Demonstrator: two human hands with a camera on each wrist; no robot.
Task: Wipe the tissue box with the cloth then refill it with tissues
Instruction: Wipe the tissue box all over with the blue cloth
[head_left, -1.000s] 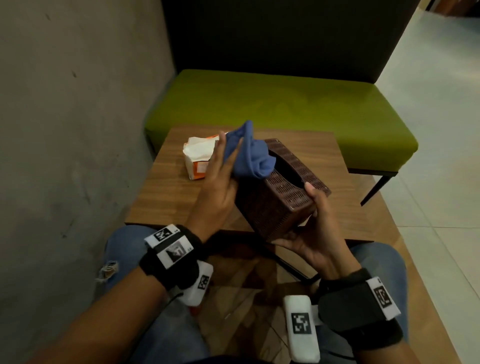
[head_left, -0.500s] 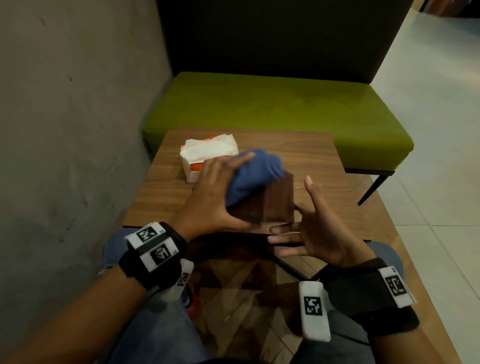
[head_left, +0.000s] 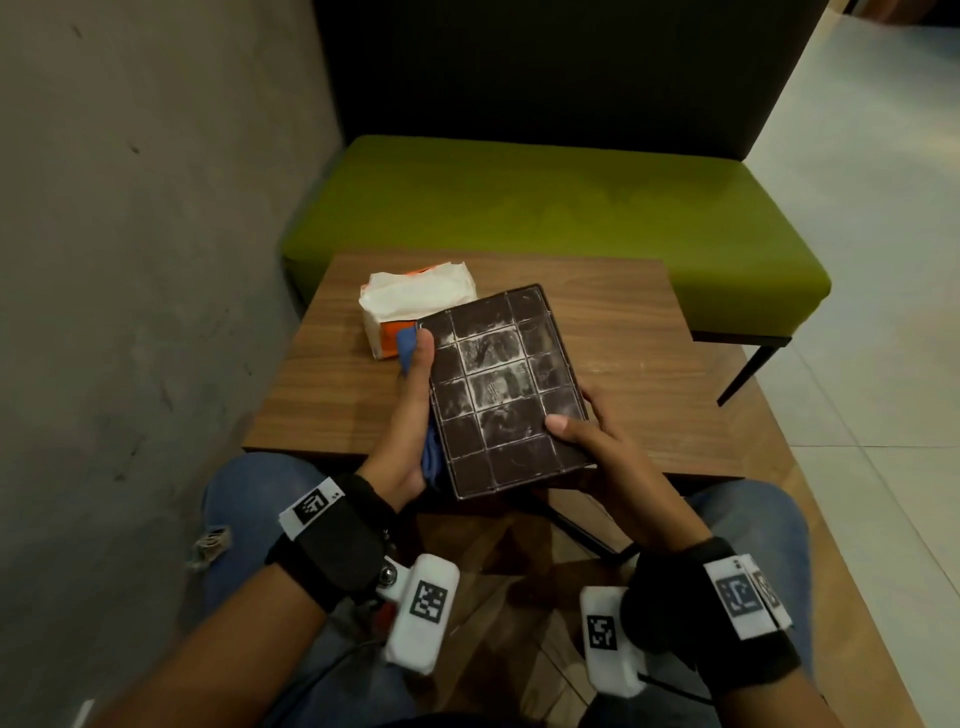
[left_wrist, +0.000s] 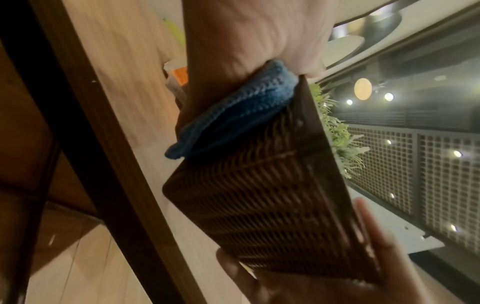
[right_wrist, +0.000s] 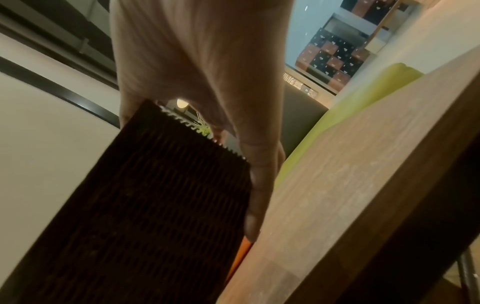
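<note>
left hand (head_left: 410, 415) clasping, right hand (head_left: 597, 447) gripping

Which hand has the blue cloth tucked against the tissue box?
The left hand: the blue cloth is pressed under it against the tissue box; the right hand holds bare box.

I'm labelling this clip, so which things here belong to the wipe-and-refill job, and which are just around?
Part of the job:
tissue box, bottom up, held in both hands
blue cloth, pressed against the box's side by the left hand
pack of tissues on the table

Just around:
table
green bench
</note>
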